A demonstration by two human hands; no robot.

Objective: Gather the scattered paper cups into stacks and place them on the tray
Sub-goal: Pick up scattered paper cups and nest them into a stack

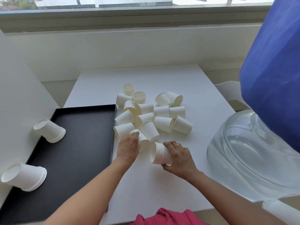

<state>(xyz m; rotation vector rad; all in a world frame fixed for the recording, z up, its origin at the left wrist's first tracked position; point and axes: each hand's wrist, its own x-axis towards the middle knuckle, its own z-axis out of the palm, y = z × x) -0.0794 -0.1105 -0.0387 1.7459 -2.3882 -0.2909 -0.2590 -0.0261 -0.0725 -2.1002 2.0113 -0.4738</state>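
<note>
Clear water jug at right table edge; blue cloth above; window behind.

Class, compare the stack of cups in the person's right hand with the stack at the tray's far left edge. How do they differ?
The held stack is gripped by the right hand over the table; the far stack rests untouched on the tray. The held stack's rims face the camera; the far stack stands rims-down. Both are nested white paper cups.
</note>
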